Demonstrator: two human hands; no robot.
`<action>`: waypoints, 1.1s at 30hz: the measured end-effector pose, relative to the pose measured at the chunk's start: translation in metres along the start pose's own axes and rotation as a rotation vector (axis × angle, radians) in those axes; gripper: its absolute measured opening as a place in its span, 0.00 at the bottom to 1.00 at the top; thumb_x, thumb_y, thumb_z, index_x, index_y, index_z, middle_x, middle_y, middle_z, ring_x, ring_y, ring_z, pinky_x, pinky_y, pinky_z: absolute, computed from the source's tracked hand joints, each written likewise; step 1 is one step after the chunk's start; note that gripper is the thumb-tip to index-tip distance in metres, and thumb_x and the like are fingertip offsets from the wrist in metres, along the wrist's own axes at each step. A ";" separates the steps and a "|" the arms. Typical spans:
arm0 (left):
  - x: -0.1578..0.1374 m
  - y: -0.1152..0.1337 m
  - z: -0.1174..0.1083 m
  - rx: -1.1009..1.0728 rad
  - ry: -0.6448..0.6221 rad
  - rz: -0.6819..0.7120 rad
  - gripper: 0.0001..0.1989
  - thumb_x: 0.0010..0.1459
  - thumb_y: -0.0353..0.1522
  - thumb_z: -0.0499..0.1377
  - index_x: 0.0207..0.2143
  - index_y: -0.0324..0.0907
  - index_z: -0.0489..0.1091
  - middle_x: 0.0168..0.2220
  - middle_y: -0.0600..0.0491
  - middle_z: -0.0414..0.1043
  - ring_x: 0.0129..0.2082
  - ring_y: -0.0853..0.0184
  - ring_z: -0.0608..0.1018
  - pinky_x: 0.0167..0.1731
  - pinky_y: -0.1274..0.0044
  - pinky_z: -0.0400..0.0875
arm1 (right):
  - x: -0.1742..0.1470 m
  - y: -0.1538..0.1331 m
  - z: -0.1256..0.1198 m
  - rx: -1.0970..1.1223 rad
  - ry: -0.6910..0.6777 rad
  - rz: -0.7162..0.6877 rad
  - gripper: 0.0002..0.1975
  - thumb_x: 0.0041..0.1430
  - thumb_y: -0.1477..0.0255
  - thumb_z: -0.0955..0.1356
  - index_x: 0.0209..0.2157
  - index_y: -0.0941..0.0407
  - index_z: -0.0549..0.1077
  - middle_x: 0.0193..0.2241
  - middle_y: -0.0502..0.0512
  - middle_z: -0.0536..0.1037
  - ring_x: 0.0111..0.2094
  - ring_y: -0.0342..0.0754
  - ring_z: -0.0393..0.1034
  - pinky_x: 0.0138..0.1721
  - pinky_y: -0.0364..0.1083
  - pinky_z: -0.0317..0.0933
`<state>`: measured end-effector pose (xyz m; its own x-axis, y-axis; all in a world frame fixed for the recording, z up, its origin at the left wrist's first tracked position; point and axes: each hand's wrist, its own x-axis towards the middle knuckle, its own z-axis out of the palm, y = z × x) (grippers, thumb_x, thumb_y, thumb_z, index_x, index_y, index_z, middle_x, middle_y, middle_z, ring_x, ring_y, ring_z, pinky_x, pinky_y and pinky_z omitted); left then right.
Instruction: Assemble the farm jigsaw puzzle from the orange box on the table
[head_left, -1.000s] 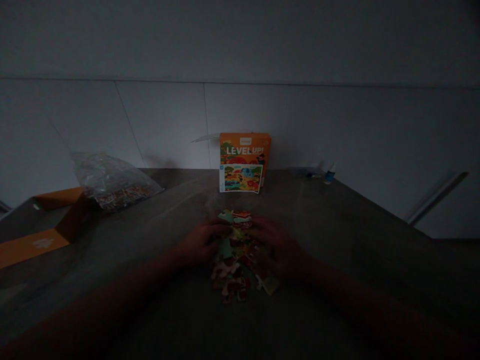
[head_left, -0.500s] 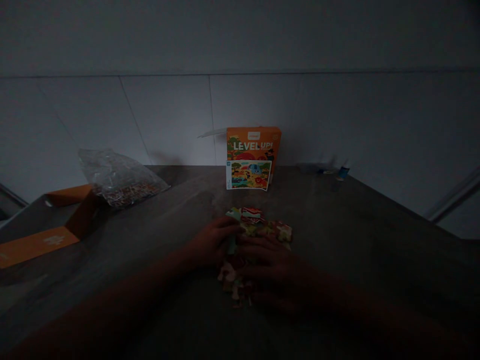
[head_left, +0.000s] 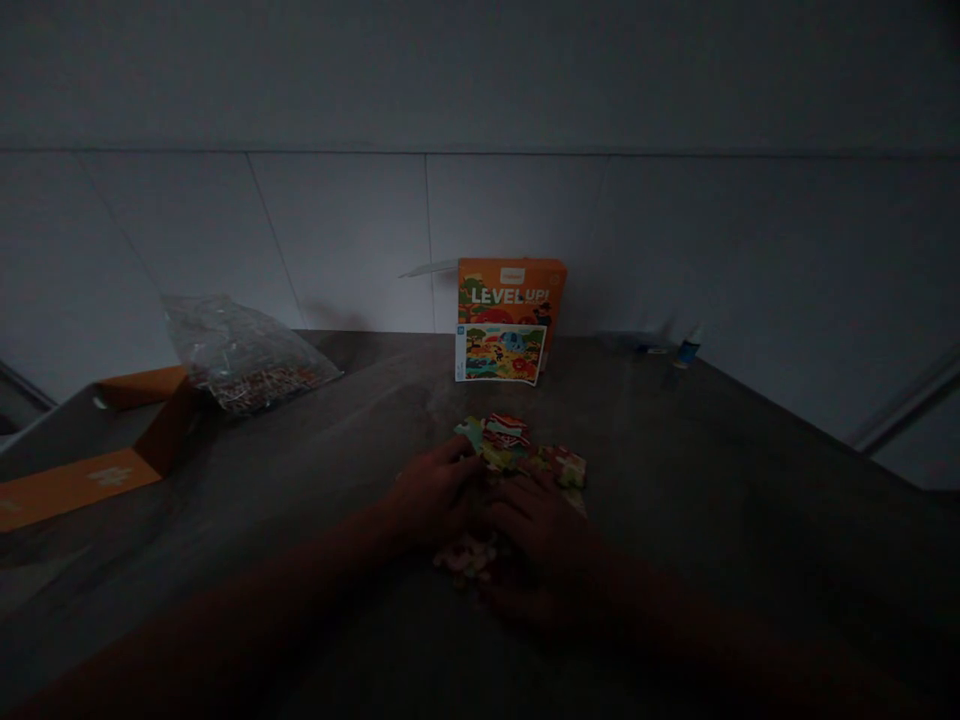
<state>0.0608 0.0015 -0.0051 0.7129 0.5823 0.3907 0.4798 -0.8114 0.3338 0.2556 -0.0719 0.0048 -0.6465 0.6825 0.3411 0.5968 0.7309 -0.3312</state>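
Note:
Colourful jigsaw pieces (head_left: 506,430) lie partly joined on the grey tabletop in front of me, in dim light. My left hand (head_left: 435,490) rests at their left side, fingers bent and closed over a puzzle piece that is mostly hidden beneath them. Over the middle and right of the pieces lies my right hand (head_left: 544,525), its fingers stretched and apart, pressing on top. A brown and green piece (head_left: 568,466) shows beyond the right fingertips. Pinkish pieces (head_left: 466,560) are visible nearer me, between the hands. What lies under both palms is hidden.
An orange "LEVEL UP!" box (head_left: 551,280) stands by the wall, with a picture card (head_left: 501,353) leaning on it. To the left are a clear plastic bag of pieces (head_left: 259,375) and an open orange box part (head_left: 112,480). A small blue-labelled bottle (head_left: 688,350) stands back right.
My right hand has drawn its fingers slightly back and spread them on the pieces. The left hand has shifted slightly, covering the pale green piece. The view has tilted a little.

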 end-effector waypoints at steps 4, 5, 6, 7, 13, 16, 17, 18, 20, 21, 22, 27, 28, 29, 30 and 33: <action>-0.001 -0.003 -0.004 0.073 -0.019 -0.033 0.14 0.54 0.26 0.52 0.40 0.42 0.75 0.42 0.47 0.71 0.38 0.64 0.76 0.40 0.73 0.74 | -0.003 0.001 -0.008 0.019 0.011 -0.018 0.18 0.44 0.73 0.69 0.41 0.56 0.70 0.41 0.60 0.73 0.44 0.56 0.65 0.50 0.58 0.58; -0.001 -0.004 -0.005 0.104 -0.020 -0.056 0.13 0.54 0.26 0.52 0.38 0.41 0.75 0.41 0.47 0.72 0.37 0.64 0.76 0.39 0.73 0.74 | -0.003 0.001 -0.010 0.022 0.023 -0.015 0.18 0.42 0.74 0.68 0.39 0.56 0.70 0.39 0.59 0.72 0.42 0.56 0.65 0.48 0.58 0.59; -0.001 -0.004 -0.006 0.138 -0.022 -0.085 0.12 0.53 0.26 0.52 0.35 0.41 0.75 0.40 0.47 0.72 0.35 0.64 0.76 0.37 0.72 0.74 | -0.004 0.002 -0.011 0.023 0.037 -0.008 0.18 0.40 0.74 0.67 0.38 0.56 0.69 0.38 0.59 0.72 0.41 0.56 0.64 0.46 0.57 0.59; -0.001 -0.004 -0.007 0.172 -0.023 -0.115 0.12 0.53 0.27 0.52 0.33 0.40 0.75 0.39 0.47 0.73 0.33 0.64 0.76 0.35 0.72 0.74 | -0.005 0.002 -0.013 0.025 0.057 -0.003 0.17 0.39 0.74 0.67 0.37 0.56 0.68 0.37 0.59 0.71 0.40 0.55 0.64 0.45 0.57 0.59; 0.000 0.001 -0.010 0.155 0.083 -0.014 0.11 0.56 0.28 0.50 0.32 0.39 0.73 0.36 0.45 0.72 0.36 0.60 0.74 0.37 0.69 0.72 | -0.007 0.011 -0.015 0.040 0.211 0.022 0.13 0.43 0.76 0.66 0.35 0.55 0.67 0.37 0.58 0.69 0.39 0.55 0.62 0.42 0.54 0.57; 0.000 0.008 -0.014 0.032 0.052 0.199 0.12 0.58 0.29 0.51 0.41 0.38 0.71 0.40 0.44 0.71 0.42 0.59 0.72 0.44 0.67 0.69 | -0.009 0.018 -0.013 0.024 0.223 0.010 0.14 0.42 0.80 0.64 0.34 0.55 0.66 0.37 0.58 0.69 0.40 0.55 0.62 0.43 0.54 0.56; -0.001 0.010 -0.015 0.006 0.011 0.245 0.13 0.59 0.30 0.51 0.43 0.38 0.70 0.42 0.44 0.70 0.43 0.59 0.71 0.45 0.67 0.68 | -0.009 0.020 -0.012 0.024 0.215 0.003 0.15 0.41 0.81 0.63 0.34 0.55 0.66 0.37 0.58 0.70 0.40 0.55 0.62 0.43 0.54 0.56; -0.001 0.012 -0.016 -0.014 -0.037 0.276 0.13 0.58 0.30 0.52 0.45 0.38 0.69 0.43 0.43 0.70 0.44 0.59 0.71 0.46 0.67 0.68 | -0.010 0.021 -0.011 0.028 0.207 -0.006 0.16 0.40 0.83 0.63 0.34 0.55 0.67 0.37 0.58 0.70 0.40 0.54 0.63 0.42 0.54 0.56; -0.001 0.015 -0.018 -0.047 -0.134 0.310 0.14 0.58 0.33 0.55 0.47 0.39 0.68 0.46 0.44 0.69 0.45 0.58 0.70 0.48 0.66 0.66 | -0.009 0.024 -0.009 0.042 0.202 -0.026 0.17 0.40 0.84 0.62 0.34 0.55 0.69 0.36 0.57 0.71 0.40 0.53 0.64 0.41 0.52 0.57; -0.001 0.016 -0.018 -0.063 -0.167 0.323 0.16 0.57 0.36 0.57 0.47 0.40 0.67 0.47 0.44 0.68 0.47 0.58 0.70 0.49 0.66 0.65 | -0.009 0.025 -0.008 0.049 0.209 -0.040 0.16 0.41 0.84 0.63 0.34 0.55 0.70 0.36 0.56 0.71 0.39 0.53 0.64 0.40 0.52 0.57; -0.001 0.017 -0.018 -0.076 -0.184 0.330 0.19 0.56 0.39 0.58 0.48 0.40 0.66 0.48 0.43 0.68 0.48 0.57 0.69 0.50 0.65 0.64 | -0.008 0.027 -0.007 0.053 0.218 -0.055 0.15 0.43 0.83 0.63 0.33 0.54 0.70 0.36 0.56 0.71 0.39 0.52 0.65 0.40 0.51 0.57; -0.002 0.016 -0.015 -0.054 -0.194 0.336 0.21 0.53 0.42 0.61 0.46 0.40 0.65 0.47 0.44 0.68 0.47 0.56 0.69 0.49 0.65 0.64 | -0.004 0.032 -0.006 0.034 0.265 -0.137 0.11 0.47 0.83 0.62 0.31 0.55 0.68 0.31 0.55 0.72 0.34 0.50 0.66 0.40 0.51 0.58; -0.003 0.016 -0.015 -0.042 -0.197 0.342 0.21 0.53 0.41 0.62 0.45 0.40 0.65 0.46 0.44 0.68 0.46 0.57 0.69 0.48 0.66 0.64 | -0.005 0.032 -0.006 0.036 0.274 -0.138 0.11 0.47 0.84 0.62 0.31 0.55 0.68 0.31 0.55 0.72 0.34 0.50 0.66 0.40 0.51 0.58; -0.003 0.016 -0.015 -0.033 -0.202 0.353 0.21 0.52 0.42 0.62 0.44 0.40 0.65 0.45 0.44 0.67 0.45 0.57 0.68 0.47 0.66 0.64 | -0.005 0.032 -0.006 0.043 0.279 -0.125 0.12 0.47 0.84 0.62 0.31 0.55 0.68 0.31 0.55 0.72 0.34 0.50 0.66 0.39 0.51 0.58; -0.003 0.015 -0.015 -0.025 -0.208 0.361 0.21 0.51 0.43 0.63 0.43 0.40 0.65 0.45 0.44 0.67 0.45 0.57 0.68 0.47 0.66 0.64 | -0.006 0.032 -0.006 0.051 0.282 -0.102 0.12 0.48 0.84 0.62 0.32 0.55 0.68 0.32 0.56 0.73 0.35 0.50 0.66 0.39 0.50 0.59; -0.003 0.015 -0.014 -0.016 -0.215 0.374 0.23 0.49 0.46 0.63 0.41 0.41 0.65 0.44 0.45 0.67 0.44 0.57 0.68 0.46 0.66 0.63 | -0.009 0.030 -0.004 0.045 0.296 -0.004 0.12 0.51 0.84 0.62 0.35 0.55 0.70 0.35 0.57 0.74 0.39 0.51 0.67 0.41 0.51 0.60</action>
<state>0.0584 -0.0122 0.0108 0.9273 0.2231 0.3006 0.1614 -0.9628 0.2167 0.2809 -0.0566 -0.0050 -0.4785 0.6577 0.5818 0.5684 0.7370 -0.3657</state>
